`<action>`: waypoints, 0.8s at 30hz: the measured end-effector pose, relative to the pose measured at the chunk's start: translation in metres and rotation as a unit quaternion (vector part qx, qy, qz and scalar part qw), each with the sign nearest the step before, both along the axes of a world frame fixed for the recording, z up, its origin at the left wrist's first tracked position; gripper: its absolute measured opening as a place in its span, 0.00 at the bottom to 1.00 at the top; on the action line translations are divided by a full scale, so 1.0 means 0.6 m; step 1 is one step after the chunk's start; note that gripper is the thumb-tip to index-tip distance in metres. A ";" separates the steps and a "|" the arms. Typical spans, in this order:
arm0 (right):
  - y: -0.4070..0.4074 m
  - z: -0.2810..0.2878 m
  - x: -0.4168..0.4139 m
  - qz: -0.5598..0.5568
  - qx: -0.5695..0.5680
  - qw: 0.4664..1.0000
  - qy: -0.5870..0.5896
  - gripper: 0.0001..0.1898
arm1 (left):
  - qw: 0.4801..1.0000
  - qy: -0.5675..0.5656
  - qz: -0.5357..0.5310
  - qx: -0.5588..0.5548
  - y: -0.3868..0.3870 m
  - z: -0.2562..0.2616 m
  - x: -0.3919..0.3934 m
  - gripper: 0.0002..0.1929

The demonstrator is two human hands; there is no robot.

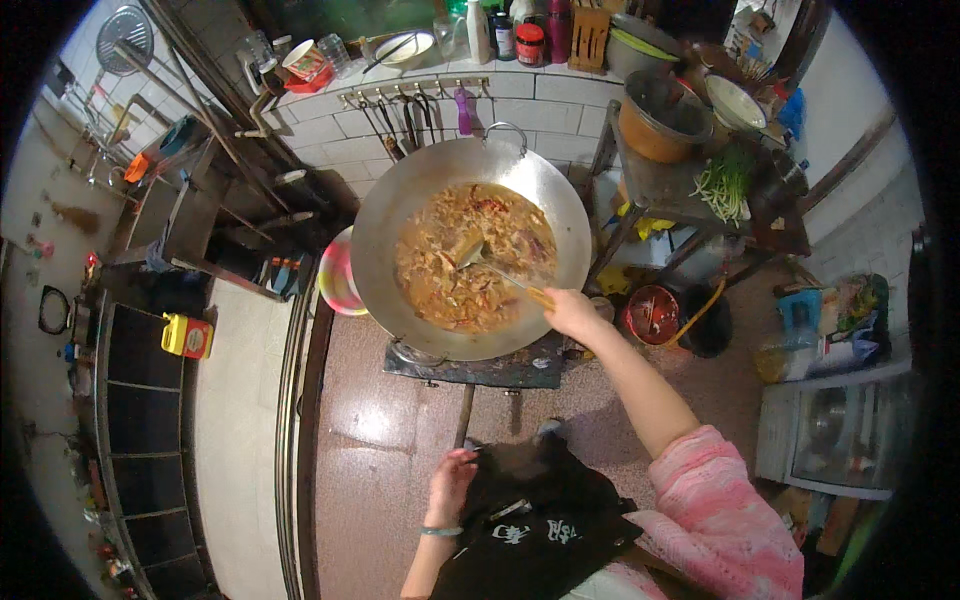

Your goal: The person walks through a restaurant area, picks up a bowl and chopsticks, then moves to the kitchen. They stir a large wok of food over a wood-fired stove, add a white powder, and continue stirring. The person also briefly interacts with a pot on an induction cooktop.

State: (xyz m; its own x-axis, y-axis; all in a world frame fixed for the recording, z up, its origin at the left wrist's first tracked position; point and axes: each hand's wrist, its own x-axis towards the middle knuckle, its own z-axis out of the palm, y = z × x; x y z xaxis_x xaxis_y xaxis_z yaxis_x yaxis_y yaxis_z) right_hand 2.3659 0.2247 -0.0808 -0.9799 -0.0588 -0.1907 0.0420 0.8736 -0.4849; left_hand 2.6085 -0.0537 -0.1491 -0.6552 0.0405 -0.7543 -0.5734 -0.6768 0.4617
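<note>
A large metal wok (382,180) with a loop handle at its far rim holds a brown stew (480,292) with red pieces. It stands on a dark square stove (480,373). My right hand (574,313) is closed around the wooden handle of a metal ladle (506,276), whose bowl lies in the middle of the stew. My left hand (451,480), with a bracelet at the wrist, hangs low beside the black apron (540,480). Its fingers are curled near the upper end of a dark rod; whether they hold anything does not show.
Behind the wok, tools hang from a hook rail (416,88) below a ledge with bottles and a bowl (405,49). At right, a dark table (652,180) bears a brown pot (664,124) and green onions (721,187). A red bucket (652,315) stands below. A colourful basin (339,274) touches the left side.
</note>
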 end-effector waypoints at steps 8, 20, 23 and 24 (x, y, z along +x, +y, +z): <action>0.030 0.031 0.194 -0.055 -0.147 0.986 0.050 0.18 | 0.981 -0.098 -0.148 -0.076 0.122 -0.196 -0.044 0.15; 0.006 -0.134 0.365 -0.152 -0.457 0.873 0.077 0.19 | 0.999 0.022 0.025 0.005 0.161 -0.348 -0.120 0.20; 0.005 -0.171 0.369 -0.167 -0.520 0.833 0.094 0.18 | 0.999 0.039 -0.023 0.015 0.171 -0.337 -0.126 0.16; 0.006 -0.181 0.370 -0.155 -0.519 0.835 0.097 0.19 | 0.998 0.045 -0.046 0.005 0.173 -0.337 -0.127 0.15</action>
State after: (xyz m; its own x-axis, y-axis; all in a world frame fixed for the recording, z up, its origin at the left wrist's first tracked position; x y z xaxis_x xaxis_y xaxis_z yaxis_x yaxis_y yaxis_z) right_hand 2.5880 0.2281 -0.1893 -0.9852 0.1682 -0.0315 0.0217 -0.0599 -0.9980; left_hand 2.5323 0.0500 -0.3512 -0.7129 0.1119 -0.6923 -0.5907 -0.6280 0.5067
